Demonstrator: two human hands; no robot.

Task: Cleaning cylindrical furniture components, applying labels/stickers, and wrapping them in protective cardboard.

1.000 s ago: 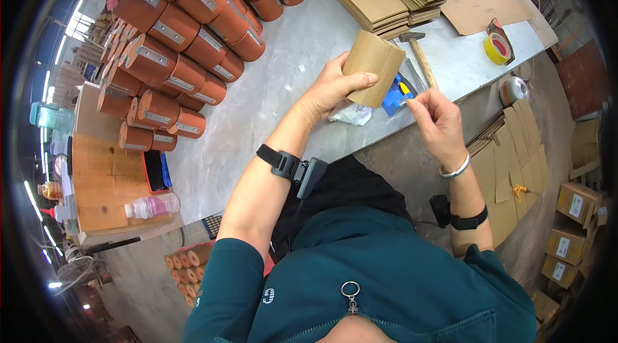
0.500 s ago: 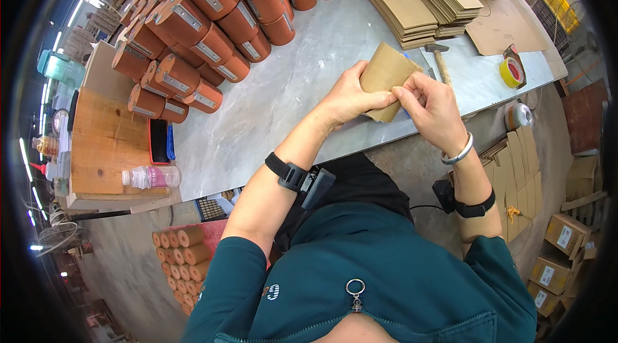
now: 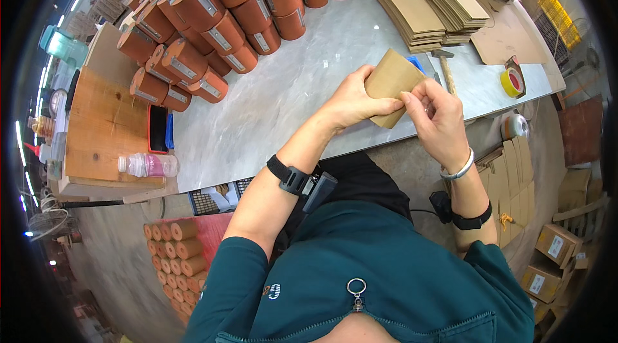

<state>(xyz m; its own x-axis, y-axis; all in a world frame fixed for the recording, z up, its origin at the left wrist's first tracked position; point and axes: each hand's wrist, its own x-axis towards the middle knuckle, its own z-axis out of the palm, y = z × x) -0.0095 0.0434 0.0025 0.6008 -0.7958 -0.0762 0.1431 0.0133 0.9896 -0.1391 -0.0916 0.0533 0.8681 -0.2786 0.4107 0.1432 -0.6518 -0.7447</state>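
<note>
Within the left hand (image 3: 353, 101) rests clasped cardboard (image 3: 391, 76), right hand (image 3: 440, 115) closed at its edge.

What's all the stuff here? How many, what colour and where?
Table: one, grey, centre
Tube: one, brown, held over the table
Cylinders: many, red-brown with metal strips, stacked back left
Sheets: many, brown, stacked back right
Hammer: one, pale handle, right of the tube
Tape: one, yellow, table's right end
Blue thing: one, partly hidden, behind the tube
Bottle: one, clear and pink, left
Board: one, brown, left
Container: one, teal, upper left
Rolls: many, orange-brown, lower left
Boxes: several, brown, lower right
Cardboard: several pieces, brown, floor at right
Shirt: one, dark teal, bottom
Bracelet: one, silver, right wrist
Left hand: one, bare, around the tube
Right hand: one, bare, at the tube's right edge
</note>
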